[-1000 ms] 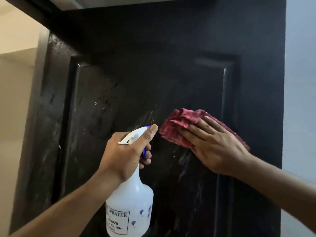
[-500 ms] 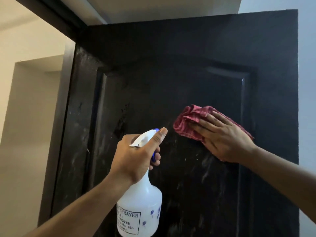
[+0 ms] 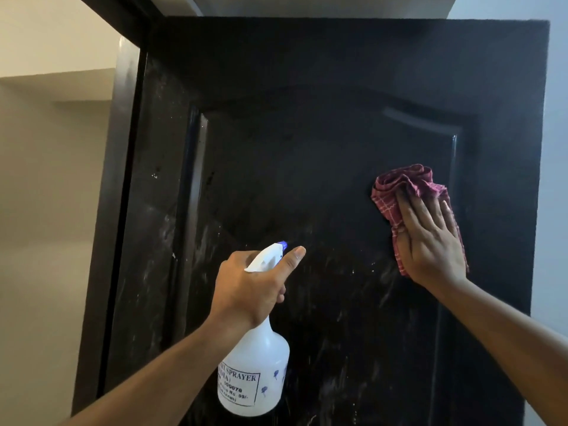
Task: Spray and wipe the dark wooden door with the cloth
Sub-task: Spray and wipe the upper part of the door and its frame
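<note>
Right hand (image 3: 430, 241) pressing flat, fingers straight, on red checked cloth (image 3: 399, 182) against dark wooden door (image 3: 307, 149), upper right of raised panel. Left hand (image 3: 249, 287) gripping white spray bottle (image 3: 255, 370), nozzle facing door. Droplets, smears showing mid and lower panel: wiping looking partway done.

The only lettering in view stands on the white spray bottle (image 3: 256, 358), inside a black-bordered rectangular label (image 3: 238, 387) printed low on its body. The top line ends in "SPRAYER" — the word before it is partly hidden and unclear. Below comes a bracketed word ending in "DIA)", then the number "100078", then a last line ending in "99/-" — the letters ahead of that figure are too blurred to read.
</note>
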